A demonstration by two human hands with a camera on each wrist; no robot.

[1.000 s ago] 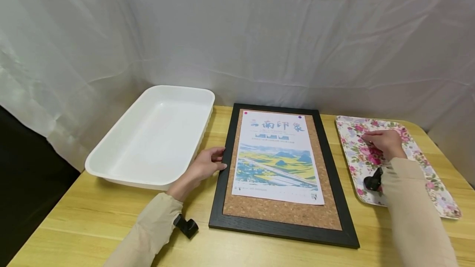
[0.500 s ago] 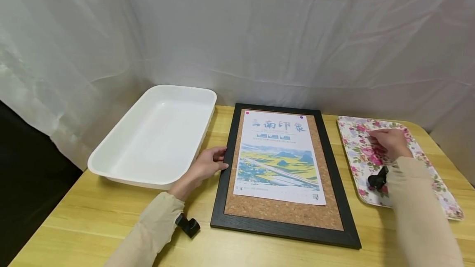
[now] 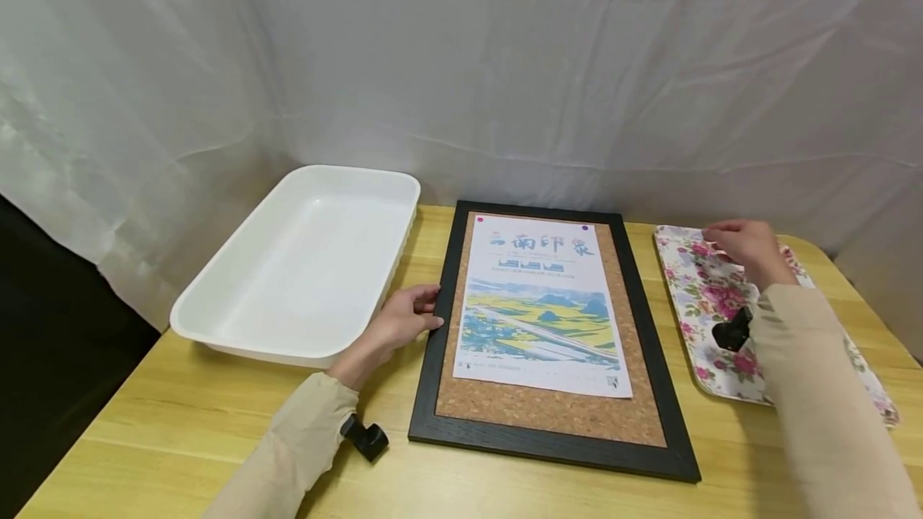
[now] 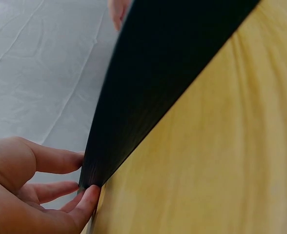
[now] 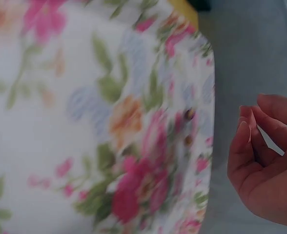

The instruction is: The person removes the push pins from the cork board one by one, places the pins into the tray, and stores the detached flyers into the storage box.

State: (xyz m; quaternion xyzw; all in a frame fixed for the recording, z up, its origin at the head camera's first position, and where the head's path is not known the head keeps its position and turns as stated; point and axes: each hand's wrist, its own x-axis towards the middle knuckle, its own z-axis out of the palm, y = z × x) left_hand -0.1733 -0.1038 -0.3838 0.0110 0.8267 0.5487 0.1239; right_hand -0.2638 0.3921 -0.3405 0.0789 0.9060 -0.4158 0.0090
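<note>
Black frame [image 3: 551, 447], its edge pinched by my left hand [image 3: 399, 317]; my right hand [image 3: 753, 251], fingertips [image 5: 242, 135] together, hovers by the flowered tray [image 3: 710, 307], whether holding anything I can't tell.

L hand [image 4: 16, 202] at lower left, fingertips touching side of blk frame [image 4: 138, 83]. Frame's on wood worktop [image 4: 197, 146], side narrowing twd worktop's back edge; gray cloth [image 4: 36, 73] beyond. R hand [image 4: 118, 12] mostly hidden behind frame, up top.
</note>
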